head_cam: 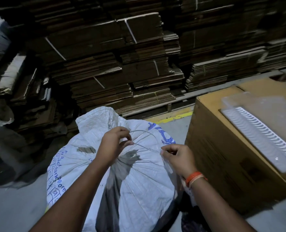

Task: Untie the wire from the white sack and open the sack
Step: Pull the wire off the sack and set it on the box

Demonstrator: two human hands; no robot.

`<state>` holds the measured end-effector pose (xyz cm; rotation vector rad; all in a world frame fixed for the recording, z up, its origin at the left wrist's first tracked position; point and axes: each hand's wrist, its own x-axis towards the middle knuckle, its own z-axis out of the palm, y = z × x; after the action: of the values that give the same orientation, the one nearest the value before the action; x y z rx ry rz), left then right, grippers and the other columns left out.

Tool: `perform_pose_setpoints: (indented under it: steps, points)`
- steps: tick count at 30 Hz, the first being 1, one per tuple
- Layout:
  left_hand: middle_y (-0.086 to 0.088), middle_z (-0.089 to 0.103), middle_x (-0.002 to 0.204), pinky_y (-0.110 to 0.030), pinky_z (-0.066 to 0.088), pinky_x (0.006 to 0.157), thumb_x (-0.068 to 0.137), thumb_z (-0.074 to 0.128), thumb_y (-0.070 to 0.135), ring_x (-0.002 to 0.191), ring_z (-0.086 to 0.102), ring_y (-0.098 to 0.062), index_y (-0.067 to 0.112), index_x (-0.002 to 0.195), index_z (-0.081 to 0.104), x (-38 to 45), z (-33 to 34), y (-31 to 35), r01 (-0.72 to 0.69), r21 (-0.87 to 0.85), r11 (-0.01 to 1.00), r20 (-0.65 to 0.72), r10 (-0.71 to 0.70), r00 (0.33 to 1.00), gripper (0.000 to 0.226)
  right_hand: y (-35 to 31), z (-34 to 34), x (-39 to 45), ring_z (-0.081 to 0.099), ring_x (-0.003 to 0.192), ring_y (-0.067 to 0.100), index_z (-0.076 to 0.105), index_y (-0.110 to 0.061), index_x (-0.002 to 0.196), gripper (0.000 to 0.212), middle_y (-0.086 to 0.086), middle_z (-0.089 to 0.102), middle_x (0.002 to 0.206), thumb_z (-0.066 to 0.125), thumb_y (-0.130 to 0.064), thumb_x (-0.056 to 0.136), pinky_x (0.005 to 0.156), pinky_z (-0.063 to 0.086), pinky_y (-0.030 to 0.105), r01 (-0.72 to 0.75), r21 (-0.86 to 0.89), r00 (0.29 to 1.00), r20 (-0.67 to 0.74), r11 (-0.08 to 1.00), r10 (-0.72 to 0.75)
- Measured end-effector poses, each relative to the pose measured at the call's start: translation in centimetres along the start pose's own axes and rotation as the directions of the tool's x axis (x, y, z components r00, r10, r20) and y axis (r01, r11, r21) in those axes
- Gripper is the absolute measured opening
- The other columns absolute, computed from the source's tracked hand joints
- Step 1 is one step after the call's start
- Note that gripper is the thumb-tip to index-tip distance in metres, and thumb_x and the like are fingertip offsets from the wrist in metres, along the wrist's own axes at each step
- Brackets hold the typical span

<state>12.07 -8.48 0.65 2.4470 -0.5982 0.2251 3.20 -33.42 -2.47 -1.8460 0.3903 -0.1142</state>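
A full white woven sack (138, 178) with blue print stands on the floor in front of me, its mouth gathered into pleats. A thin grey wire (145, 148) loops over the gathered neck. My left hand (115, 144) pinches the wire at the neck of the sack. My right hand (177, 156), with an orange band at the wrist, pinches the wire's other end a little to the right. The loose top flap of the sack sticks up behind my hands.
A large brown carton (222, 164) stands close on the right with white plastic trays (264, 134) on top. Stacks of flattened cardboard (113, 67) fill the back. A yellow floor line (175, 117) runs behind the sack. Grey floor lies at the lower left.
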Motion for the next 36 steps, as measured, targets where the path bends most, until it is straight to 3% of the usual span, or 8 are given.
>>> perform_pose_setpoints:
  steps: [3,8,11,17,22,30,34,36]
  points:
    - [0.007,0.072,0.109,-0.026,0.051,0.089,0.076,0.090,0.027,0.104,0.067,-0.011,0.023,0.081,0.078,1.1,-0.3,2.6,-0.056,-0.031,0.998,0.007,0.056,0.998,0.014,-1.0,-3.3,-0.8,0.068,0.064,0.004,0.082,-0.015,0.077,0.010,-0.004,0.079,0.074,0.080,-0.007,0.081,0.070,0.055,0.028,0.024,0.019,0.998,-0.058,1.000,-0.023]
    - [0.008,0.072,0.102,-0.032,0.053,0.084,0.077,0.090,0.026,0.098,0.069,-0.014,0.019,0.080,0.078,4.2,0.9,9.5,-0.139,-0.096,0.986,-0.037,0.136,0.990,0.014,-4.2,-10.0,-2.0,0.061,0.055,-0.006,0.081,-0.018,0.075,0.006,-0.007,0.077,0.067,0.080,-0.016,0.080,0.061,0.048,0.019,0.042,-0.136,0.972,-0.223,0.990,-0.072]
    - [0.008,0.071,0.099,-0.037,0.059,0.087,0.077,0.090,0.025,0.094,0.071,-0.016,0.020,0.079,0.079,6.6,2.1,14.4,-0.196,-0.188,0.962,-0.041,0.192,0.981,0.013,-6.5,-14.8,-3.0,0.064,0.064,-0.003,0.082,-0.020,0.076,0.006,-0.009,0.077,0.071,0.079,-0.021,0.080,0.064,0.047,0.021,0.049,-0.245,0.935,-0.330,0.968,-0.131]
    - [0.000,0.074,0.100,-0.008,0.043,0.074,0.077,0.089,0.031,0.093,0.069,-0.015,0.019,0.081,0.080,12.3,4.7,24.6,-0.309,-0.128,0.942,-0.010,0.310,0.951,0.016,-8.1,-23.6,-3.8,0.071,0.074,0.011,0.081,-0.022,0.074,0.005,-0.010,0.076,0.073,0.080,-0.022,0.079,0.073,0.055,0.028,-0.002,-0.323,0.835,-0.521,0.946,-0.176]
    - [-0.003,0.074,0.099,-0.035,0.058,0.083,0.079,0.086,0.041,0.094,0.071,-0.022,0.023,0.085,0.080,14.9,8.4,30.9,-0.330,-0.003,0.944,0.084,0.329,0.940,0.021,-7.0,-28.2,-2.6,0.070,0.072,0.012,0.080,-0.022,0.071,0.008,-0.011,0.075,0.070,0.079,-0.021,0.079,0.071,0.060,0.034,-0.080,-0.365,0.816,-0.559,0.927,-0.150]
    - [-0.007,0.076,0.097,-0.031,0.047,0.070,0.086,0.078,0.047,0.091,0.071,-0.029,0.022,0.099,0.080,16.2,12.8,34.7,-0.292,0.251,0.923,0.281,0.219,0.934,0.028,-5.3,-30.7,-0.5,0.068,0.070,0.015,0.078,-0.023,0.072,0.009,-0.008,0.073,0.071,0.082,-0.027,0.078,0.065,0.056,0.028,-0.224,-0.464,0.852,-0.520,0.857,-0.059]
    - [-0.006,0.076,0.094,-0.031,0.048,0.068,0.088,0.077,0.045,0.087,0.070,-0.029,0.020,0.098,0.080,16.6,13.6,35.4,-0.325,0.341,0.882,0.345,0.203,0.916,0.027,-4.4,-30.2,-0.2,0.066,0.072,0.016,0.079,-0.022,0.081,0.009,-0.005,0.074,0.075,0.078,-0.031,0.081,0.059,0.042,0.021,-0.229,-0.556,0.863,-0.496,0.799,-0.098]
    - [-0.006,0.075,0.096,-0.033,0.049,0.070,0.087,0.077,0.045,0.089,0.069,-0.028,0.020,0.100,0.078,16.9,13.9,35.6,-0.349,0.373,0.860,0.389,0.197,0.900,0.028,-4.3,-29.6,0.0,0.065,0.074,0.018,0.079,-0.021,0.086,0.012,-0.003,0.073,0.076,0.076,-0.031,0.082,0.061,0.049,0.024,-0.221,-0.610,0.868,-0.479,0.761,-0.132]
